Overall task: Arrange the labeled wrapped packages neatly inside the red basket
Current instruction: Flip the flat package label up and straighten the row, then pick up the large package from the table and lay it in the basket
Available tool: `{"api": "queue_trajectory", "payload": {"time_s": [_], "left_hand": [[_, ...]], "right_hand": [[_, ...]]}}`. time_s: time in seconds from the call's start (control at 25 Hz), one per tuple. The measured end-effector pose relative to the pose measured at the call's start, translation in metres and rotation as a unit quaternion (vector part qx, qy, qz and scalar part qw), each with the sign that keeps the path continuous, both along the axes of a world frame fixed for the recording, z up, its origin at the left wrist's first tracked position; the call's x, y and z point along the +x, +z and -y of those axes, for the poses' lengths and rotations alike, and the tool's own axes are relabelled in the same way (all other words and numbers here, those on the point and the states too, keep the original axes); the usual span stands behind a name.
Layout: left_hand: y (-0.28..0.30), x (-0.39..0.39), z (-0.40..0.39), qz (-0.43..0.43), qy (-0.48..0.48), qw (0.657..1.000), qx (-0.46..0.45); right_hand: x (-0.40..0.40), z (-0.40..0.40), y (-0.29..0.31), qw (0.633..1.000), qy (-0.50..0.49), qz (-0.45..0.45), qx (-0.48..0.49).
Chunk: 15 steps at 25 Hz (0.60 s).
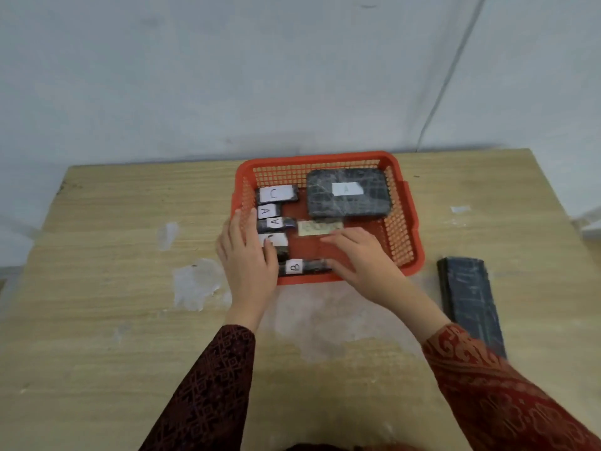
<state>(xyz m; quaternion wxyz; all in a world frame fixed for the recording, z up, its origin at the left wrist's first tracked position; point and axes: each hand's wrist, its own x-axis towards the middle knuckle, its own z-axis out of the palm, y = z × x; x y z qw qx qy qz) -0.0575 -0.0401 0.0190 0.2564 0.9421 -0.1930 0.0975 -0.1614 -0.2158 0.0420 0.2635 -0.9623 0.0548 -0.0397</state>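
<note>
Squaring the B package (304, 266) against the red basket (408, 203) near wall, left hand (248, 255) flat and open, right hand (361, 255) open, steadying its right end.

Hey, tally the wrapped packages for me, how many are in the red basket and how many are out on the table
In the red basket: 6 (large A, C, two small A, one half hidden by the left hand, B)
On the table: 1 (long dark package)
Total: 7

Worktop (107, 320): pale wood grain, whitish scuffed patches.
Red basket (410, 229): rests at far centre.
Dark wrapped package (468, 297): lies flat, right of basket.
</note>
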Motion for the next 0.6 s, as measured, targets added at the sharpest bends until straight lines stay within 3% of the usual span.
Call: {"api": "queue_trajectory", "payload": {"time_s": [0.16, 0.28, 0.44, 0.52, 0.6], "left_hand": [[0.017, -0.081, 0.078, -0.067, -0.191, 0.970, -0.135], [0.011, -0.147, 0.137, -0.174, -0.325, 0.918, -0.150], [-0.025, -0.204, 0.180, -0.344, -0.305, 0.887, -0.041], [-0.042, -0.219, 0.188, -0.396, -0.274, 0.876, 0.027], [-0.053, -0.228, 0.190, -0.401, -0.257, 0.879, 0.029]], "right_hand": [[-0.122, 0.052, -0.013, 0.969, -0.226, 0.046, 0.086], [-0.191, 0.088, -0.039, 0.920, -0.379, -0.016, 0.099], [-0.232, 0.104, -0.064, 0.880, -0.424, -0.136, 0.163], [-0.235, 0.099, -0.071, 0.888, -0.404, -0.141, 0.168], [-0.233, 0.094, -0.075, 0.893, -0.390, -0.121, 0.187]]}}
